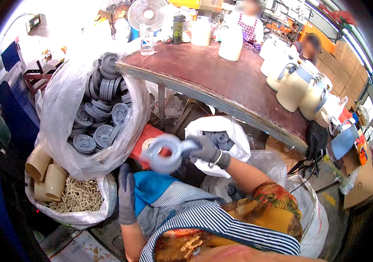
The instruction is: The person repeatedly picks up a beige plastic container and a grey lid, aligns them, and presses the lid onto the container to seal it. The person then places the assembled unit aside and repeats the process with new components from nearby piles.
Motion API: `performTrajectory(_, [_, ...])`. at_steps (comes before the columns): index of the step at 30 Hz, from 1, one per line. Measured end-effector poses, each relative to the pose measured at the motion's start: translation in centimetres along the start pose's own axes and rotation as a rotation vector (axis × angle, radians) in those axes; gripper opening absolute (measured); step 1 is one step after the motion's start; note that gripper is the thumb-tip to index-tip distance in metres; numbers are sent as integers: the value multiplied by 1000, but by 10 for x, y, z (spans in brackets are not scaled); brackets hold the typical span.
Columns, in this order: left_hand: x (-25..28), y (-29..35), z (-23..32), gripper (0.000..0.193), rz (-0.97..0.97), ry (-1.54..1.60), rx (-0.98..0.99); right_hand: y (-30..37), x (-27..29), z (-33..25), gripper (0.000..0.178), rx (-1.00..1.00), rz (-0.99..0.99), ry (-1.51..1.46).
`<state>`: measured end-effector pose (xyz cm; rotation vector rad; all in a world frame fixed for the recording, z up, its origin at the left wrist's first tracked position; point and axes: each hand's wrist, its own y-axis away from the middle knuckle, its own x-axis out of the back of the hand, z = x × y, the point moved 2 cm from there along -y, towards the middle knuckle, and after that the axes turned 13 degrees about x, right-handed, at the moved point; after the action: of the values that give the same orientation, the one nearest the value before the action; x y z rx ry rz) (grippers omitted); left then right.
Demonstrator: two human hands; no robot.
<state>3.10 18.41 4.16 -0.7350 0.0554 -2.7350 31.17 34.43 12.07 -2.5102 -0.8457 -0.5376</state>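
Observation:
My right hand [204,151], in a grey glove, grips a grey round plastic lid [163,155] with a ring-shaped body, held out in front of my striped apron. It hangs blurred above a red object below. My left hand [126,195], also gloved in grey, hangs down by my left side with its fingers straight, holding nothing. It is next to a large clear plastic bag [60,109] filled with several grey lids [103,109]. A smaller white bag [234,135] with more grey parts sits just behind my right hand.
A dark brown table [221,83] carries several cream jugs [293,87], a bottle and a fan. Two other people work at its far side. A low bag [79,198] holds beige small parts and cups. Cardboard boxes stand at right.

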Motion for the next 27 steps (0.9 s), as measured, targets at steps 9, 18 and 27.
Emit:
performTrajectory(9, [-18, 40, -126, 54, 461, -575, 278, -28, -33, 42, 50, 151, 53, 492])
performTrajectory(18, [-29, 34, -117, 56, 450, -575, 404, -42, -126, 86, 21, 134, 182, 21])
performTrajectory(27, [-29, 34, -128, 62, 497, -500, 463, -45, -107, 73, 27, 99, 117, 120])
